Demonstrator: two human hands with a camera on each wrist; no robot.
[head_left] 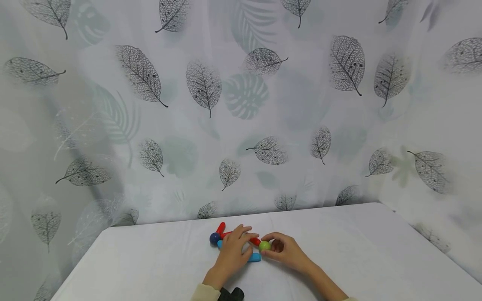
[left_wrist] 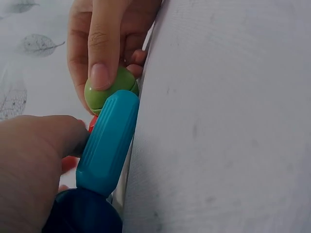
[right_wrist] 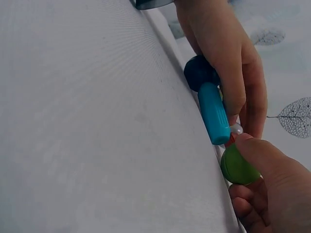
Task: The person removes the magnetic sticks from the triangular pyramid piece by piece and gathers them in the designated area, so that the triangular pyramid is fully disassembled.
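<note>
1. Both hands meet low in the middle of the head view, on a white table (head_left: 339,251). The left hand (head_left: 233,248) lies over a small toy built of sticks and balls, its fingers stretched across the pieces and pressing on them rather than closing round any one that I can make out.
2. Just right of it, the right hand (head_left: 288,251) pinches a green ball (head_left: 265,245) between thumb and fingertips. In the left wrist view a fingertip (left_wrist: 99,75) sits on top of the ball, in the upper left of that frame.
3. Touching the green ball is the end of a blue stick (head_left: 255,257), which lies flat on the table under the left hand. In the left wrist view it runs from the ball down to a dark blue ball (left_wrist: 82,211) at the bottom edge.
4. In the head view the dark blue ball shows at the left end of the toy. A red stick (head_left: 220,228) points up and away from it towards the back of the table, and another red stick (head_left: 255,241) shows between the two hands.
5. Behind the table, filling the upper frame, hangs a pale curtain (head_left: 241,104) printed with grey leaves.
6. At the bottom edge, by the left wrist, sits a black strap (head_left: 231,294).
</note>
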